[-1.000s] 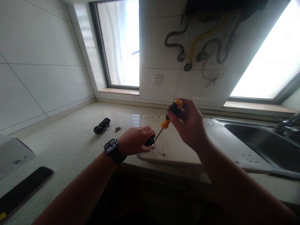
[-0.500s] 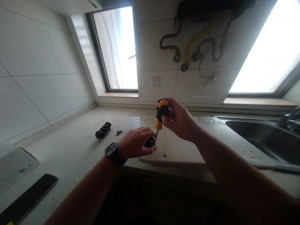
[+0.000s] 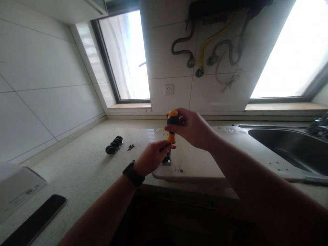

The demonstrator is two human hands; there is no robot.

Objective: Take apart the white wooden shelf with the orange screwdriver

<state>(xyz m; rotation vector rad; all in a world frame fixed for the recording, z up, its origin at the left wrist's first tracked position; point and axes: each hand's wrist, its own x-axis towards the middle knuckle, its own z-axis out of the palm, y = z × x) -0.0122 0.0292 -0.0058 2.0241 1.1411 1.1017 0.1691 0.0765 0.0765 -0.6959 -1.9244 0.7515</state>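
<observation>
My right hand [image 3: 191, 128] is closed round the black-and-orange handle of a screwdriver [image 3: 171, 127], which stands nearly upright. Its shaft runs down to a small black caster wheel with a metal bracket [image 3: 166, 159] at the near left corner of a white board [image 3: 194, 160]. My left hand [image 3: 153, 156], a dark watch on its wrist, pinches the screwdriver's shaft just below the handle, right above the wheel. The board lies on the stone counter [image 3: 84, 171], partly over the sink's edge.
More black caster wheels [image 3: 114, 145] and a little heap of screws [image 3: 131, 147] lie on the counter to the left. A dark phone [image 3: 38, 220] and a white box [image 3: 17, 191] sit at the near left. A steel sink [image 3: 289, 150] is on the right.
The screwdriver has swung from leaning right to nearly upright. My left hand has lifted off the wheel and now pinches the shaft. The camera has shifted slightly.
</observation>
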